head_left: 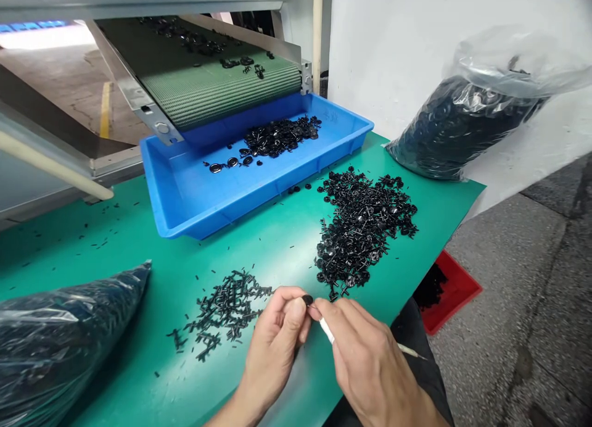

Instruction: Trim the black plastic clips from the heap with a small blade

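My left hand pinches a small black round plastic part between thumb and fingers. In my right hand is a slim white-handled pointed tool, its thin tip touching or very near that part. The tool's far end sticks out behind the hand, and its middle is hidden by the fingers. Just beyond my hands lies a heap of black round plastic parts with thin stems. Left of my left hand is a loose pile of black branched plastic scraps. Both piles rest on a green tabletop.
A blue tray with black parts sits under the end of a green conveyor belt. Full clear plastic bags stand at left and back right. A red bin is on the floor beyond the table's right edge.
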The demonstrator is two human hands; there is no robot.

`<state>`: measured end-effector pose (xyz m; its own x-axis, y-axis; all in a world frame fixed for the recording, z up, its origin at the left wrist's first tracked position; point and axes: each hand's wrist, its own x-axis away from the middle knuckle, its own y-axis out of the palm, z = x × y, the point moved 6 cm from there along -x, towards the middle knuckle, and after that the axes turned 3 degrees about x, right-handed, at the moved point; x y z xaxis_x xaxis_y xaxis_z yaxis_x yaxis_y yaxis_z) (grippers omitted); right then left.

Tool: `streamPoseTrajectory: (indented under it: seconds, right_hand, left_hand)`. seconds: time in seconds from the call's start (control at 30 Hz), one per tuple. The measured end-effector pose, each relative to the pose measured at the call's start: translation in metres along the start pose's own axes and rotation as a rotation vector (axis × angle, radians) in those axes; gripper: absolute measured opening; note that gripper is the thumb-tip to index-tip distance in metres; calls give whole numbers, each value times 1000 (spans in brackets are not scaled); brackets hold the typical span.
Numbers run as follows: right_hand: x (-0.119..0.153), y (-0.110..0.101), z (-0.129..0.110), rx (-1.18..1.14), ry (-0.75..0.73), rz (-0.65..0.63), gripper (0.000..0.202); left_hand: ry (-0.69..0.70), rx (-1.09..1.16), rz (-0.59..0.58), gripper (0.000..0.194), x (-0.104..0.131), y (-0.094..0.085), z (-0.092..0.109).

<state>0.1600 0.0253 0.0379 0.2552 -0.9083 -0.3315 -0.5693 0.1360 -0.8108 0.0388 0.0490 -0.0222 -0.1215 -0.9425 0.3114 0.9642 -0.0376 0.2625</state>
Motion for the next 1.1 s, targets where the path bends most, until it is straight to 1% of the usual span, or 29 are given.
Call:
streamPoseTrajectory:
  seconds: [0.13, 0.23, 0.47, 0.57, 0.6, 0.63, 0.7, 0.8, 0.87, 0.93, 1.0, 1.07, 1.1]
  right_hand:
    - [0, 3, -1, 71, -8, 14, 34]
    - [2, 5, -2, 101, -15, 10, 34]
    - [4, 7, -6, 141, 14, 57, 34]
    - [5, 6, -8, 170, 7, 87, 33]
    - [4, 6, -6, 162, 12, 80, 34]
    - [3, 7, -4, 132, 25, 50, 35]
    - [-1, 9, 4, 19, 83, -62, 35]
    - [-7, 14, 17, -176, 183, -265, 27]
    - [-9, 16, 24, -236, 233, -350, 23]
    - [-10, 17, 30, -235, 281, -384, 21]
    - [-12, 16, 35, -213, 302, -379, 21]
    - [-15, 15, 39, -195, 292, -353, 23]
    - [-18, 12, 42, -175, 288, -319, 24]
  left_hand:
    - [51, -169, 8, 31, 2, -3, 2]
    - [77, -283, 25, 27, 2, -5, 3]
    - [111, -298, 83, 11, 3, -4, 10]
    - [144, -321, 89, 8, 3, -5, 11]
    - [162, -344, 86, 8, 3, -5, 12]
    - [178, -373, 79, 9, 3, -5, 12]
    - [207, -434, 55, 10, 3, -5, 13]
    - [226, -501, 4, 13, 2, -1, 13]
    - [218, -518, -24, 17, 2, 3, 12]
    - [184, -524, -35, 18, 2, 5, 10]
    - [125, -521, -17, 20, 3, 4, 7]
    - [48, -473, -2, 24, 3, 1, 4]
    - [14, -428, 3, 26, 4, -1, 2]
